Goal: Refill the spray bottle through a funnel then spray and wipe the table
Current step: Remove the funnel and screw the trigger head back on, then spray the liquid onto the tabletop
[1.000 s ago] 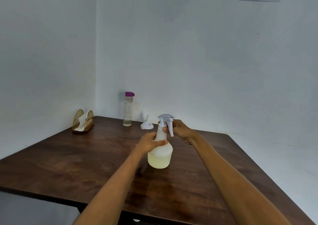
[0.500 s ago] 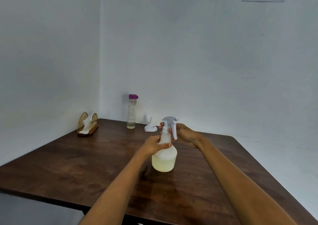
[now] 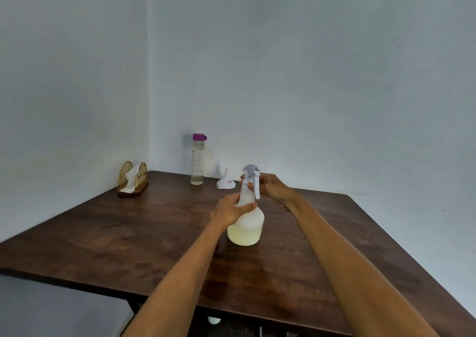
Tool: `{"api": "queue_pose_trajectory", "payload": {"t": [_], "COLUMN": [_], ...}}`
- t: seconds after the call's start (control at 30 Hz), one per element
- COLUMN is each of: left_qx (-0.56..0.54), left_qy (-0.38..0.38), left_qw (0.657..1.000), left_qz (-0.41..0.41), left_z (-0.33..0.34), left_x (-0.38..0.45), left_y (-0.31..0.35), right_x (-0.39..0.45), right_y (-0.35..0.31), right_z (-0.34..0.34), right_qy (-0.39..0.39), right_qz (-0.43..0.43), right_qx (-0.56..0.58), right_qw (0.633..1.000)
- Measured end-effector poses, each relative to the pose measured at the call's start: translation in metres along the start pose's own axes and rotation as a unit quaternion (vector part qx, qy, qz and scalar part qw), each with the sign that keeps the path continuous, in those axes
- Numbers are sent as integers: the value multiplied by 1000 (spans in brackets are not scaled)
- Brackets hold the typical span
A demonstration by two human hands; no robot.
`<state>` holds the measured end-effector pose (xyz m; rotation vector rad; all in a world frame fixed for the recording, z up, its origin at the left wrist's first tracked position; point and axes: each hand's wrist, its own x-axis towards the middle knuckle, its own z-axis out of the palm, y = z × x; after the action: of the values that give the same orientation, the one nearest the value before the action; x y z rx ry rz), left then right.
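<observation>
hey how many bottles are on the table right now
2. The spray bottle stands mid-table, left hand gripping its neck, right hand at the spray head. The purple-capped bottle stands at the back by the wall, left of the funnel. None looks hidden.

Head view, down over table [image 3: 128, 233]

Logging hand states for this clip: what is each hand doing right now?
Left hand: grips the spray bottle at its shoulder.
Right hand: holds the spray head.
</observation>
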<state>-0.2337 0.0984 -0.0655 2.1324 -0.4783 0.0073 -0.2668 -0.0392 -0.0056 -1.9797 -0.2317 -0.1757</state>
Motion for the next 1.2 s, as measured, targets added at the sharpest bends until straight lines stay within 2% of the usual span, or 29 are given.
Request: {"api": "queue_pose_trajectory", "payload": {"t": [0.27,0.57,0.73,0.97,1.03,1.1,1.2], "left_qx": [4,-2,-10,-6,30,73,63], "left_qy": [22,28,60,34,20,39,66], "left_qw": [1000,1000,998,999,999,996,996], "left_qz": [7,12,14,20,18,18,25], "left_z": [4,6,11,7,1,-5,-9], "left_x": [-1,-2,-1,-2,-5,-9,-19], "left_y": [2,2,0,0,0,-2,-5], "right_x": [-1,-1,0,-6,-6,-8,-11], "right_y": [0,1,1,0,-1,-3,-3], "right_z": [3,3,3,8,12,20,30], "right_qy": [21,13,15,31,71,156,257], "right_qz": [-31,-14,-4,-2,0,7,36], "right_qx": [-44,-31,-21,9,19,9,-20], "right_qw": [998,999,1000,999,997,988,966]}}
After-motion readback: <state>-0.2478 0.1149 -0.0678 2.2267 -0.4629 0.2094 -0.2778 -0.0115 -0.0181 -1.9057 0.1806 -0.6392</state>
